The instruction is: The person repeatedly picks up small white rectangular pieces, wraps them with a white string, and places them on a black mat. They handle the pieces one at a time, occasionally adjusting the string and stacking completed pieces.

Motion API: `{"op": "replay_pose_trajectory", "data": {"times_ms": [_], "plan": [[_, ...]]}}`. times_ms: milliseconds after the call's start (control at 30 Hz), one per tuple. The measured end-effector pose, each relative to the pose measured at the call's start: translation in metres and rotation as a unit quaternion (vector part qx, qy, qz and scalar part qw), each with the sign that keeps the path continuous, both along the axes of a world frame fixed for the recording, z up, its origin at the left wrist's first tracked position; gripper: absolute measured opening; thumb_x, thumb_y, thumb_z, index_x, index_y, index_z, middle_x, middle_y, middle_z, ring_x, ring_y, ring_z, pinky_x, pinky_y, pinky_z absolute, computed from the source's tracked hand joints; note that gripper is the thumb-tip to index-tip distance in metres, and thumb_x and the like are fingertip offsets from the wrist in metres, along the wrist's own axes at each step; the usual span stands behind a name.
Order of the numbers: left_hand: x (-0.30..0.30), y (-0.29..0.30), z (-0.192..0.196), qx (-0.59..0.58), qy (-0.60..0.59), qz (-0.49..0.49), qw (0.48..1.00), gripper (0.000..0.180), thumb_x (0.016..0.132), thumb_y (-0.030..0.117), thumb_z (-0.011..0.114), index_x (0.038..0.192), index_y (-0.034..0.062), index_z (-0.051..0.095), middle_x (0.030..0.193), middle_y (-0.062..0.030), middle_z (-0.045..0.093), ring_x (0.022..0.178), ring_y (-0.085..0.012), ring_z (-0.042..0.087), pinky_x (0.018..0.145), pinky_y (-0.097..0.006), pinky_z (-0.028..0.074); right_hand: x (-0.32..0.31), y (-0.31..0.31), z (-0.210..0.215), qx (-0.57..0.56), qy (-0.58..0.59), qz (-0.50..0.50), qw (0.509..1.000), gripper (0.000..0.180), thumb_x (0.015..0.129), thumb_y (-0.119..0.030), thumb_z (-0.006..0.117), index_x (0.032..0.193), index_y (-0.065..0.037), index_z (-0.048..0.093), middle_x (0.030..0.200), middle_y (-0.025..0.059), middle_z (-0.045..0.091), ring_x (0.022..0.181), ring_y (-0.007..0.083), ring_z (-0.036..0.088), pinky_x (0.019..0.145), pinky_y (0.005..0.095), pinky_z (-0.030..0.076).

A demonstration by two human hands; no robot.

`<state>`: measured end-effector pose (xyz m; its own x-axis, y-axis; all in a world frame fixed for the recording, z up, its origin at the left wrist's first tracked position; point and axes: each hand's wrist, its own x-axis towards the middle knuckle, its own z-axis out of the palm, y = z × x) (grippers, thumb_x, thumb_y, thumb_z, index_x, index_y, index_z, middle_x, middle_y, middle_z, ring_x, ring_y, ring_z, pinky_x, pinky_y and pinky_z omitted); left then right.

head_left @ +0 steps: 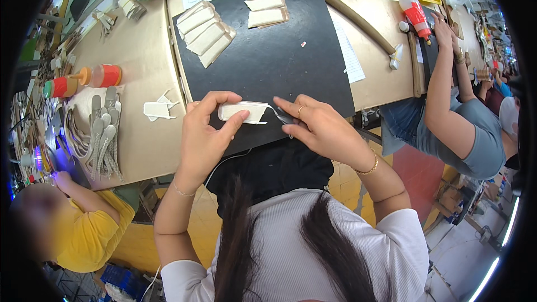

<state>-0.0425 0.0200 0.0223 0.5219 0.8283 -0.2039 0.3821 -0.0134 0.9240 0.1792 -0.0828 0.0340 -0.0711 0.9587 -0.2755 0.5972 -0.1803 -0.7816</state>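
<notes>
Pinching cream piece (243,112) between left hand (204,137) fingers.

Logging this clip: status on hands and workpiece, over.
Left hand grips pale flat piece over black mat. Right hand holds small dark tool at its end. Cut-piece stacks farther back, nothing between.

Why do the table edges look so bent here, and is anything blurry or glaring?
Head view: the fisheye lens bows the tan table edges and leaves a black rim around the picture. The left hand, right hand and pale cream piece are sharp at centre. Lighting is soft and even; the black mat shows little glare. A bright strip light flares at lower right.
</notes>
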Motion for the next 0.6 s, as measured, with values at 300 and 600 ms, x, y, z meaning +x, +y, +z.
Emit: {"op": "replay_pose_trajectory", "data": {"times_ms": [300,600], "plan": [[-0.003,-0.001,0.000,0.086,0.034,-0.025,0.995,0.026,0.088,0.010,0.083,0.109,-0.0005,0.070,0.095,-0.0040,0.067,0.067,-0.0067,0.055,0.058,-0.022,0.044,-0.008,0.014,0.007,-0.100,0.114,-0.069,0.986,0.040,0.094,-0.008,0.069,0.130,0.009,0.065,0.099,0.0213,0.070,0.064,0.0239,0.074,0.061,0.0336,0.059],[-0.010,-0.002,-0.006,0.063,0.019,-0.010,0.998,0.026,0.089,0.010,0.082,0.110,0.0009,0.069,0.096,-0.0021,0.066,0.073,-0.0064,0.056,0.060,-0.022,0.044,-0.001,0.019,0.003,-0.133,0.145,-0.127,0.972,0.039,0.097,-0.008,0.068,0.134,0.002,0.066,0.101,0.0143,0.076,0.072,0.0142,0.075,0.052,0.0259,0.057]]}}
